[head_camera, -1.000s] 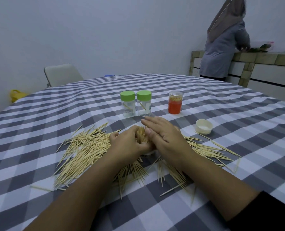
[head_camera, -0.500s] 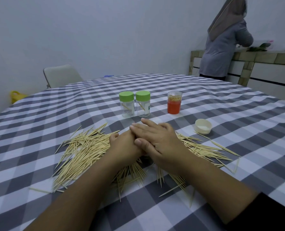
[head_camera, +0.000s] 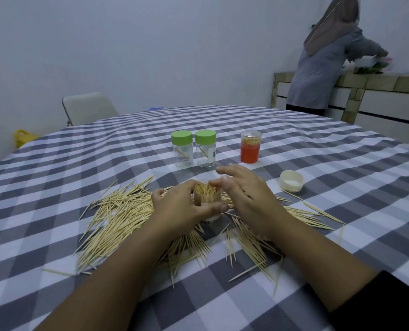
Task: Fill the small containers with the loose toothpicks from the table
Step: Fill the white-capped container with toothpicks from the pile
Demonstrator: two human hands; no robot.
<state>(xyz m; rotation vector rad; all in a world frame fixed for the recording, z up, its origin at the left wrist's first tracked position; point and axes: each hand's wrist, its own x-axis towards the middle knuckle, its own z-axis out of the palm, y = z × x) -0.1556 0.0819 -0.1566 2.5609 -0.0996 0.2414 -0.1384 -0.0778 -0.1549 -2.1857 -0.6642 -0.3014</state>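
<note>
Chair (head_camera: 88, 108) far left behind the checked table (head_camera: 318, 163). Loose toothpicks (head_camera: 117, 211) scattered across the cloth in front of me, left to right. My left hand (head_camera: 182, 209) is curled round a small container (head_camera: 207, 199) packed with upright toothpicks, thumb across its front, base on the table. Behind it two clear jars with green lids (head_camera: 182, 149) (head_camera: 205, 148), nearly empty, touching side by side. My right hand (head_camera: 246, 194) hovers just beside the container's top, fingers spread and relaxed, gripping nothing. Further right, an orange jar (head_camera: 250, 146) full of picks, then a white lid (head_camera: 291, 180) lying open-side up. Another person (head_camera: 322, 68) stands at a counter, far right.
</note>
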